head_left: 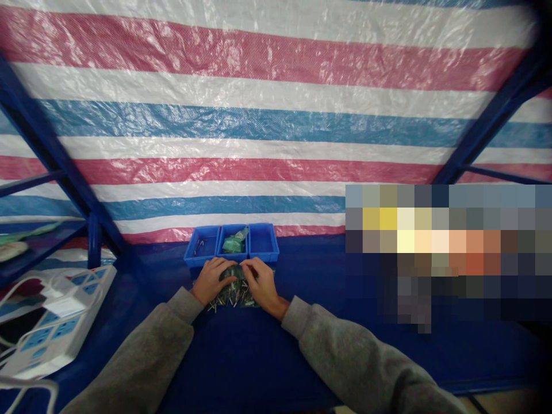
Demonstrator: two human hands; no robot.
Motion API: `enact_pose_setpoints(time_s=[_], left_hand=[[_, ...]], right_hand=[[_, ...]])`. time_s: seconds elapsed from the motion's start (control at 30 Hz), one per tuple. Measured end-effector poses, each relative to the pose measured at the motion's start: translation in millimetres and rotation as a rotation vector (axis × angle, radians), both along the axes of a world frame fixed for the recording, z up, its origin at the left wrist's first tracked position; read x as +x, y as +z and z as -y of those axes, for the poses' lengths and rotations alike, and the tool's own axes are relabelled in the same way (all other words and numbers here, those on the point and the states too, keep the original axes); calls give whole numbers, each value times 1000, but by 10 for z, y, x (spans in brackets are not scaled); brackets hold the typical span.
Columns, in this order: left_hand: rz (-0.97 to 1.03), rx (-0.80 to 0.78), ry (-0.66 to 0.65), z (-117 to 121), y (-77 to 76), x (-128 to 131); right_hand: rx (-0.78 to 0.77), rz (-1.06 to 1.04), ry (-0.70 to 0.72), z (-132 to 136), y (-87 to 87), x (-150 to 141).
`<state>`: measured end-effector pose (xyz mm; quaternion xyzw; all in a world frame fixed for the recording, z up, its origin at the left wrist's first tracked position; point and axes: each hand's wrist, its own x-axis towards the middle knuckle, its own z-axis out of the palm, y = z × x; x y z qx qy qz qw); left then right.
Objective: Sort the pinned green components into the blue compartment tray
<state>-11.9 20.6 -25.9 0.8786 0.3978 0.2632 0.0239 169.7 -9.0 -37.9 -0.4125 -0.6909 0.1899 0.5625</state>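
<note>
**Over the loose pin-like metal pieces (230, 296), close work is going on**

On the dark blue tabletop (241, 362), the metal pieces are lying in a heap beneath and between two bare hands. The left hand (213, 280) is arching over what is looking like a dark plastic packet (233, 272), thumb standing apart from its fingers; the right hand (261, 284) is bending thumb and forefinger close together across from it. (Whether either is gripping anything, I cannot tell.) Working well here is, I judge, calling for a light steadying touch on the plastic and a small, precise pinch, with the wrists low against scattering.

Just beyond, three blue bins are standing in a row: the left bin (207, 232) is holding a few metal pieces, the middle bin (240, 255) a green packet (235, 242), and the right bin (263, 238) is closing the row. Their near walls are possibly crowding the knuckles. Leftward, a white power strip (76, 329) is carrying a white adapter (66, 306), well apart from the heap. Behind, a striped sheet (267, 126) is hanging; rightward, blurring is hiding much.
</note>
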Motion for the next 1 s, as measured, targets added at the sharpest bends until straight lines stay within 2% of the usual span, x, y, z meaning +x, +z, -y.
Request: enact_pose_setpoints(time_s=[0.13, 0.4, 0.53, 0.63, 0.77, 1.0], left_hand=[[113, -1, 4, 11, 10, 25], [424, -19, 12, 108, 170, 83], [579, -3, 40, 118, 190, 98], [682, -69, 29, 127, 171, 116], [706, -159, 13, 154, 143, 134], [587, -162, 94, 143, 156, 67]], right_hand=[[0, -6, -2, -1, -7, 1], [3, -24, -24, 0, 9, 7], [2, 5, 22, -6, 24, 8], [23, 34, 79, -14, 31, 3], [23, 28, 107, -15, 24, -1], [28, -31, 67, -20, -7, 9]])
